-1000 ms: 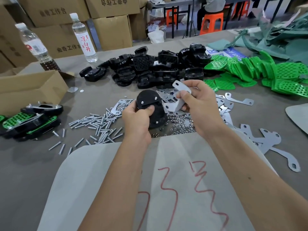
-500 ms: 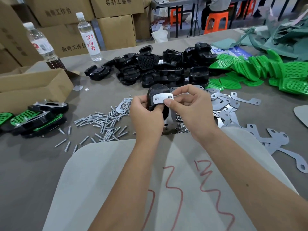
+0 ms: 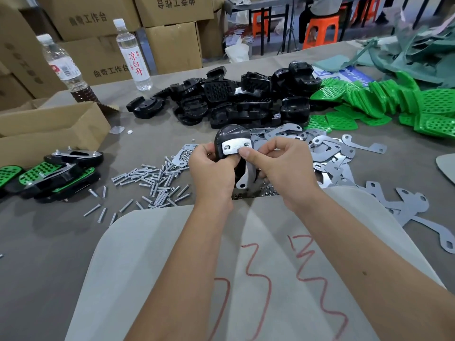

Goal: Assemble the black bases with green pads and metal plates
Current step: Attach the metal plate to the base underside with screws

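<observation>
The base (image 3: 230, 141) is held above the table (image 3: 152, 141), its long axis running away from the person, rounded end pointing toward the black pile (image 3: 234, 99). The left hand (image 3: 211, 173) clamps its near end from the left. The right hand (image 3: 283, 166) pinches the plate (image 3: 235, 147) flat across the base, thumb on the plate's near edge, the plate's tail hanging down between the hands.

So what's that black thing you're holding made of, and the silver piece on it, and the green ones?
The black base looks like moulded plastic: smooth and a little glossy, with soft highlights. The metal plate pressed on it looks like thin sheet steel or aluminium, since it's flat, silvery-grey and has punched holes. The green pads seem to be rubber or soft plastic, matte with dimpled tops, though I can't be sure.
</observation>
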{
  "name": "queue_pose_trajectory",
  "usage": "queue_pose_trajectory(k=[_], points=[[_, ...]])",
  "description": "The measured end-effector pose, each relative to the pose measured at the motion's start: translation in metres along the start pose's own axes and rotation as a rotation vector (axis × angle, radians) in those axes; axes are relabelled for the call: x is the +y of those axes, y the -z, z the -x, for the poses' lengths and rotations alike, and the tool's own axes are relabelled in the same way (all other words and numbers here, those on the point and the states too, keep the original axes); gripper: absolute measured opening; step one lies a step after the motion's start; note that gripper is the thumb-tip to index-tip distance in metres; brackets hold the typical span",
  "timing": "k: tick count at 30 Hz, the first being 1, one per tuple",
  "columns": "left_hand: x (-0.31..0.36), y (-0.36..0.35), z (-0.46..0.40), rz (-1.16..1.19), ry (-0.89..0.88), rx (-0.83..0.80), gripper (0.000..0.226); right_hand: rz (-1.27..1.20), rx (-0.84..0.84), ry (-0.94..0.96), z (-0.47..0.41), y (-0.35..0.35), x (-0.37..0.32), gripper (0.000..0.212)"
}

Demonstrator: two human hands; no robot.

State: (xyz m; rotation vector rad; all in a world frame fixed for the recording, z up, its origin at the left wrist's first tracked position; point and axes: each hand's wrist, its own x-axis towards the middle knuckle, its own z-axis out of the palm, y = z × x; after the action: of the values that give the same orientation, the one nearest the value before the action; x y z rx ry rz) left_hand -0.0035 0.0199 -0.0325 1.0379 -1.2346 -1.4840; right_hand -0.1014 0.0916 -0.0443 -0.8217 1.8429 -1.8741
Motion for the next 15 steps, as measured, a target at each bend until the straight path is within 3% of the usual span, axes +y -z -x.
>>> queue_pose_trajectory(k=[6,11,15], points=[[0.0025,0.0018,-0.0002,-0.047,0.040,-0.067,0.026,0.028,-0.012,0.030,-0.0015,0.0009,0.0014,0.038],[0.0059,0.0057,0.0006,0.021,0.101,-0.025,0.033,0.040,-0.170,-0.061,-0.0028,0.0034,0.0017,0.036],[0.0085,0.0070,0.0051,0.028,0.169,-0.088,0.039,0.004,-0.223,-0.087,-0.0022,-0.0002,0.0009,0.034]])
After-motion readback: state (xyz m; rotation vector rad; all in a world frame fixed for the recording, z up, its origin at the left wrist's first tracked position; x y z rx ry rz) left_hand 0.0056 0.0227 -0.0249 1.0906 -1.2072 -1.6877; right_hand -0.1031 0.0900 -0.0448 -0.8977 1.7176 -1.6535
